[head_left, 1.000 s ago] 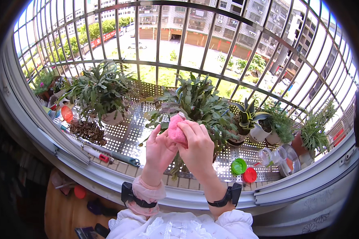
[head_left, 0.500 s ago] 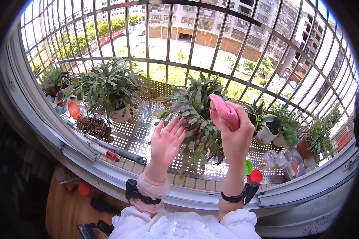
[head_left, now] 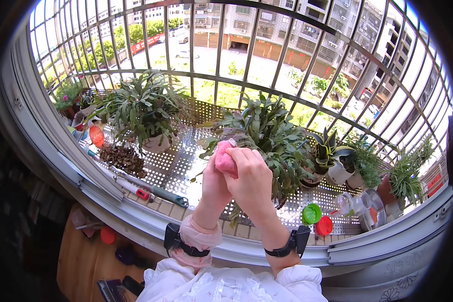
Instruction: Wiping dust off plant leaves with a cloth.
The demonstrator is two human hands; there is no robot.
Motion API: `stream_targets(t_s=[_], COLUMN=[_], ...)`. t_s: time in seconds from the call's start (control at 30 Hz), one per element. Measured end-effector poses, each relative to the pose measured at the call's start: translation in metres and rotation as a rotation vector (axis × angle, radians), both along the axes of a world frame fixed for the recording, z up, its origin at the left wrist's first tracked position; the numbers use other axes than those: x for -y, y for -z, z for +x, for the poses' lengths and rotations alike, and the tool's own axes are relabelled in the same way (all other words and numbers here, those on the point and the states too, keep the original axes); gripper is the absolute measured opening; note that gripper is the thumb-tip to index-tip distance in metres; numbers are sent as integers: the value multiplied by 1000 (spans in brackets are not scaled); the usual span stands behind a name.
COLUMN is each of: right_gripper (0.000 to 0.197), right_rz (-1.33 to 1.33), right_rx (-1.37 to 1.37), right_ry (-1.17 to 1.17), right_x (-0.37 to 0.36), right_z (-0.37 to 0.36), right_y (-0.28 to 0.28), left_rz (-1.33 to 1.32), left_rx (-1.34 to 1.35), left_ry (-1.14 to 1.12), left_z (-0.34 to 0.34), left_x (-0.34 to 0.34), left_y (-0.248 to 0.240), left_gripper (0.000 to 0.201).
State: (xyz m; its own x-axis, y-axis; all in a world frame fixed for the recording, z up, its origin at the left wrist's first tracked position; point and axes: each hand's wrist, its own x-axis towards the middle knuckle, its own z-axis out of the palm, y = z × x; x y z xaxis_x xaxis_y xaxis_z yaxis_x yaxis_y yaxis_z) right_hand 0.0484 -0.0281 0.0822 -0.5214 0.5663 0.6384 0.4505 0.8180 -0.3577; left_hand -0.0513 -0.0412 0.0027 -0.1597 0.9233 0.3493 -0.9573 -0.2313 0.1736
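Note:
My right hand (head_left: 251, 178) is closed on a balled-up pink cloth (head_left: 226, 162) in front of my chest. Against the cloth's other side presses my left hand (head_left: 214, 187), curled round it; most of its fingers are hidden behind the cloth and the right hand. Just beyond both hands a large potted plant (head_left: 269, 126) with flat, drooping green leaves spreads out, partly covered by them.
Metal window bars (head_left: 219, 55) curve round a perforated ledge (head_left: 173, 168). Left stand another leafy plant (head_left: 143, 108), dry brown matter (head_left: 123, 158) and long-handled tools (head_left: 168, 195). Right are a green lid (head_left: 311, 213), a red lid (head_left: 324, 225), clear jars (head_left: 360, 200) and pots (head_left: 338, 172).
My right hand has brought the pink cloth down and left to my left hand. The left hand, spread open before, now curls against the cloth.

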Motion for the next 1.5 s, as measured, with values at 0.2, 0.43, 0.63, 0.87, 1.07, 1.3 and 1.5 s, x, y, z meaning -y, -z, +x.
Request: stream_targets(t_s=[0.2,0.43,0.63,0.87,1.07,1.3,1.5], right_gripper=[39,28,30,47,46,38,25], right_rz=[-254,-759,-815,-727,-741,-676,-402], right_rx=[-132,-13,356,634,548,116,42], right_ry=[-204,-361,34,217,199,92,-131], right_x=[5,21,22,-5,-21,-57,-53], right_z=[27,120,164,153,122,106,102], right_y=[-5,-1,60,141,165,227,228], left_rz=[-135,-114,-581,-932,-737,-637,-685], left_rx=[-82,-26,111,-218,-495,-805,-780], left_ry=[60,-391,-705,-371,-202,-314,-288], left_z=[-6,-95,-169,-84,-59,-33,-31], left_x=[13,61,81,8,-23,-18,-11], left_y=[-4,32,147,155,183,254,239], left_gripper=[60,39,27,32,30,27,27])
